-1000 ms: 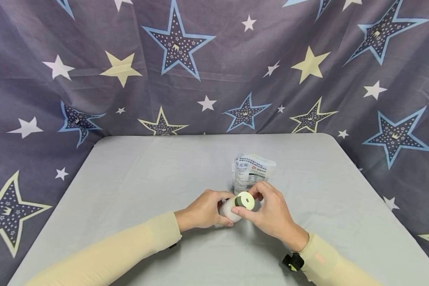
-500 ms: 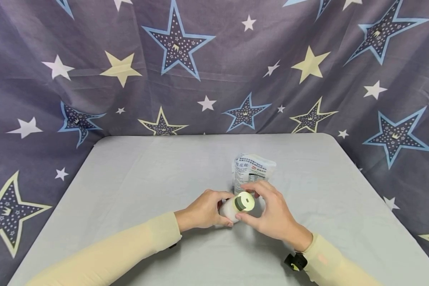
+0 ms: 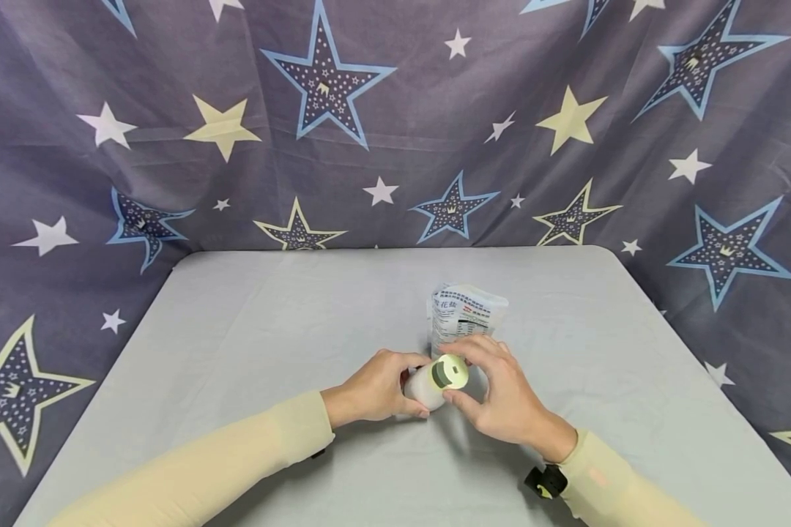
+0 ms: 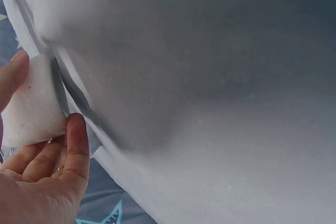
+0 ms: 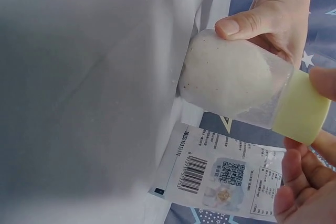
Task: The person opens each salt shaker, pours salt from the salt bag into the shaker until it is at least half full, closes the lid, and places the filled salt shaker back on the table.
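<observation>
A clear shaker bottle [image 3: 421, 388] filled with white grains stands slightly tilted on the table, its base touching the cloth in the right wrist view. My left hand [image 3: 377, 388] grips its body, thumb on the near side and fingers on the far side. On top sits a pale yellow-green cap [image 5: 302, 107] with a dark green patch. My right hand [image 3: 510, 395] pinches this cap between thumb and fingers. The left wrist view shows the white-filled lower part of the bottle between my left fingers [image 4: 77, 145]. Right behind stands a printed salt pouch [image 3: 464, 311].
A table [image 3: 290, 307] covered in pale grey cloth lies under everything. Behind it and along its sides hangs a dark star-patterned curtain [image 3: 395, 110]. A black wrist camera [image 3: 546, 481] sits on my right wrist.
My right fingers have shifted round the cap, and the cap's dark green patch has turned slightly. My left hand, the bottle's body and the pouch have stayed in place.
</observation>
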A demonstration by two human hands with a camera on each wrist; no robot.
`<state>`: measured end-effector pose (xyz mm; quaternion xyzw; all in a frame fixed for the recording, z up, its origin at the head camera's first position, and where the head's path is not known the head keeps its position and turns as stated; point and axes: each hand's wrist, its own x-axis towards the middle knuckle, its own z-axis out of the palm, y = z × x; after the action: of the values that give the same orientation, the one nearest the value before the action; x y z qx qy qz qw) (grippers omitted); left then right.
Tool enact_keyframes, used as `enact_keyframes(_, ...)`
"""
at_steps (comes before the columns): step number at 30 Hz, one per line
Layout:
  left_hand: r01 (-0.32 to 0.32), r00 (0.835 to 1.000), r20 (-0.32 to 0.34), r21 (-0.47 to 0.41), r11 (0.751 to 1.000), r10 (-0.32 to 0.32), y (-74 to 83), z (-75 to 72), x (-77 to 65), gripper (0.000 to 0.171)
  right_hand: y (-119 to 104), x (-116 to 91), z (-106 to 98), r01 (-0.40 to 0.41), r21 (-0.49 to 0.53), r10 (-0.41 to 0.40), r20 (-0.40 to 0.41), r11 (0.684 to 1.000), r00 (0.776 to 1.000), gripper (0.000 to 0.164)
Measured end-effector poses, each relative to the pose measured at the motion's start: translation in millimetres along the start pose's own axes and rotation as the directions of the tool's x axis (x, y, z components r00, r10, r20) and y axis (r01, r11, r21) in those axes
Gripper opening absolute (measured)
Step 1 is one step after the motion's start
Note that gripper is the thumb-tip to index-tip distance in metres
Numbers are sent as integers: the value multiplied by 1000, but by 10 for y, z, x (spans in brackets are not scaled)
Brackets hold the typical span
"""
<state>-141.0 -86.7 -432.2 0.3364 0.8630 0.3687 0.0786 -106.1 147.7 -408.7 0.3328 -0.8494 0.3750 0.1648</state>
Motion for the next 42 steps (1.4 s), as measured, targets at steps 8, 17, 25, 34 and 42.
enact_keyframes(8,-6,1000,-6,7,1000,6,4,0,-4,62,9,4,39,2,-30,-4,-64,1000,998,49)
enact_keyframes(17,-12,1000,-8,2,1000,12,-3,-2,-1,61,-1,10,60,-42,-52,38,-88,998,995,46)
enact_keyframes(25,-4,1000,-5,4,1000,4,-7,-2,4,60,-17,18,75,-45,-68,38,-103,997,994,42)
enact_keyframes(34,0,1000,1,6,1000,0,-2,-3,7,59,-17,8,109,-24,-86,11,-149,996,989,39)
enact_keyframes(42,-2,1000,2,-1,1000,2,0,-8,4,58,-34,13,133,-15,-98,-2,-174,995,985,38)
